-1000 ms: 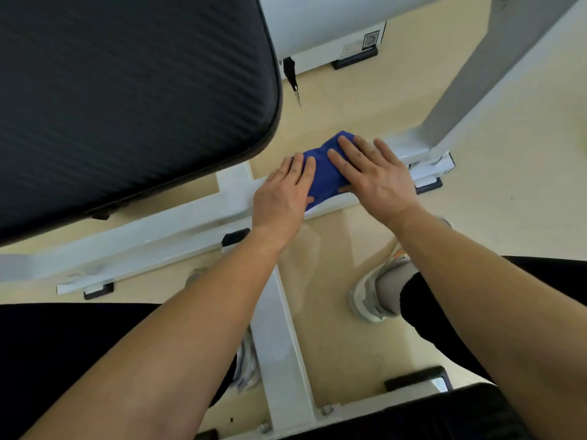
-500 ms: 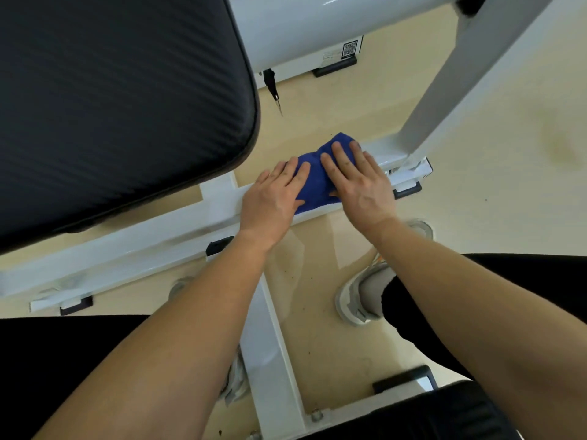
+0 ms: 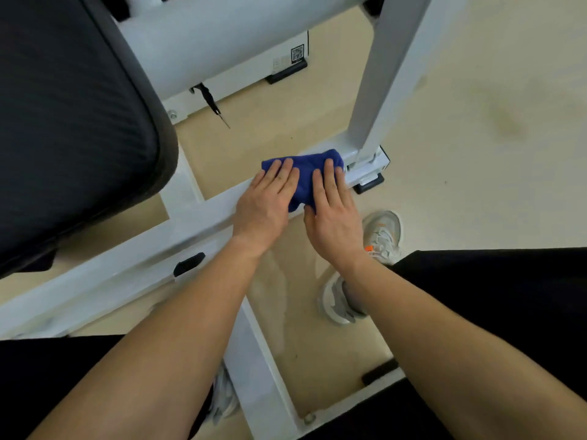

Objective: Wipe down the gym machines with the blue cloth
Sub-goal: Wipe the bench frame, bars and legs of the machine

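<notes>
**Operator:** How should I carry this stroke?

**Inspector:** Your folded dark-blue terry cloth (image 3: 303, 177) lies on the low white painted steel crossbar (image 3: 197, 217), its far end just beside the foot of the white upright post (image 3: 390, 74); your left hand (image 3: 265, 208) and right hand (image 3: 333, 214) lie flat on it side by side, fingers straight, pressing and gripping nothing. My judgement: keep the pressure even; work the cloth into the joint at the post; then take the bar's near edge.

**Operator:** And the cloth's condition?

**Inspector:** Thick and bunched; it hangs slightly over the bar's near edge; no soiling is visible. Further out, note the black rubber foot (image 3: 368, 184) under the bar end, where you could snag, and the black ribbed vinyl pad (image 3: 63, 122) at left.
</notes>
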The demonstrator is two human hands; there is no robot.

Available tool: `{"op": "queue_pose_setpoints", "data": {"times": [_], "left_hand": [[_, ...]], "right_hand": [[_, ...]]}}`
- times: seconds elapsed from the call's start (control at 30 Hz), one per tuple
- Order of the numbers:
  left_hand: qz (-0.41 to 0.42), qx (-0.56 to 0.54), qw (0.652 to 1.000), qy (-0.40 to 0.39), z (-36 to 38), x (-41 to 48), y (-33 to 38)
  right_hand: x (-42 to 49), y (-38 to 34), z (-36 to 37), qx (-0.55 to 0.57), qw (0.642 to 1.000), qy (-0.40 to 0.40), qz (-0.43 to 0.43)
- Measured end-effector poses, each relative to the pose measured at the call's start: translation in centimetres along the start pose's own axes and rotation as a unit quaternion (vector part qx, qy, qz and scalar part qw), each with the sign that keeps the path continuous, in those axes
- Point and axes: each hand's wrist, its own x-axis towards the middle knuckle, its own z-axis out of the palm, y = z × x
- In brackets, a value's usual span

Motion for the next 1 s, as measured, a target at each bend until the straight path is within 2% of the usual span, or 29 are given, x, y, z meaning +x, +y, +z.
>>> {"op": "queue_pose_setpoints", "data": {"times": [0.07,0.13,0.27,0.37,0.47,0.57,0.67,0.8,1.0], "left_hand": [[-0.002,0.015,0.998,-0.067,-1.0,1.8,0.7],[0.004,0.045,0.994,-0.097,-1.9,3.8,1.2],[0.038,0.05,0.996,-0.071,-2.5,7.2,0.4],[0.035,-0.032,0.998,-0.028,-1.5,7.4,0.5],[0.003,-0.13,0.99,-0.048,-0.6,5.9,1.1],[0.038,-0.126,0.99,-0.059,-0.5,4.3,0.4],[0.051,-0.084,0.992,-0.073,-0.4,2.4,-1.8],[0.03,-0.06,0.994,-0.084,-0.9,-1.2,-4.5],[-0.004,-0.059,0.994,-0.089,-1.2,-2.4,-3.9]], "right_hand": [[0.1,-1.2,-0.2,0.08,0.996,-0.012,0.045],[0.4,-1.5,-0.5,0.139,0.985,-0.028,0.096],[1.7,0.0,-1.2,0.168,0.975,-0.022,0.141],[1.9,0.5,-1.3,0.161,0.976,-0.03,0.142],[1.7,-0.1,-1.4,0.19,0.967,-0.05,0.164],[1.6,-1.6,-1.5,0.207,0.957,-0.065,0.193],[0.7,-3.9,-1.2,0.242,0.937,-0.116,0.223],[-1.0,-7.4,0.1,0.271,0.925,-0.167,0.208],[-1.2,-7.3,0.5,0.244,0.937,-0.167,0.188]]}}
